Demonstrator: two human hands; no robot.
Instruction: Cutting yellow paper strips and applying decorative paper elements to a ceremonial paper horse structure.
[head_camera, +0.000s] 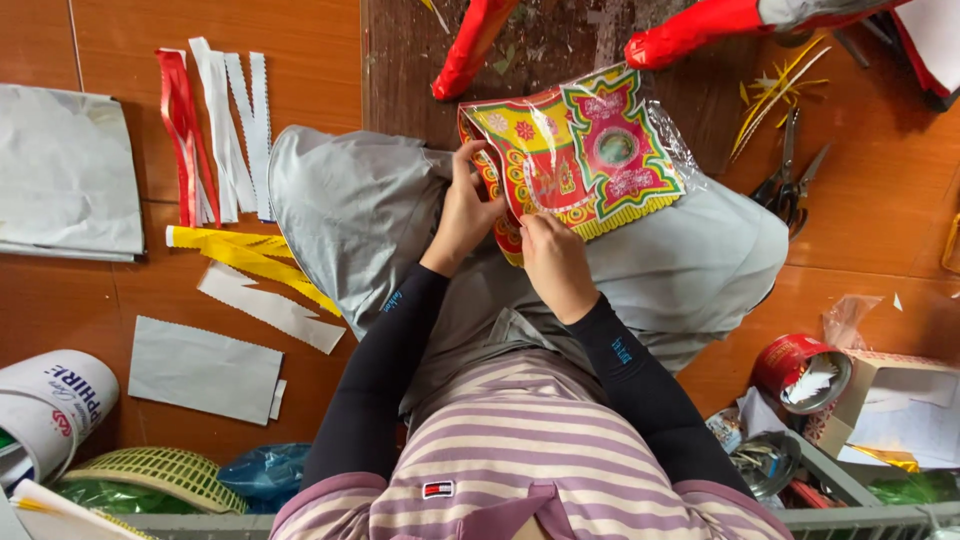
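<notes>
From the head view, the printed paper packet lay on the person's lap; the left hand pinched its left edge, and the right hand gripped its lower edge. Its clear wrapper looked unopened. Cut paper strips lay left of the packet, scissors to its right.

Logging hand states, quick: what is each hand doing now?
Left hand: shut on the plastic-wrapped red-and-yellow ornate printed paper sheet.
Right hand: shut on its lower edge.

Glossy reddish-brown floor tiles run across the room, broken by a darker, worn wooden strip under soft, even daylight.
</notes>
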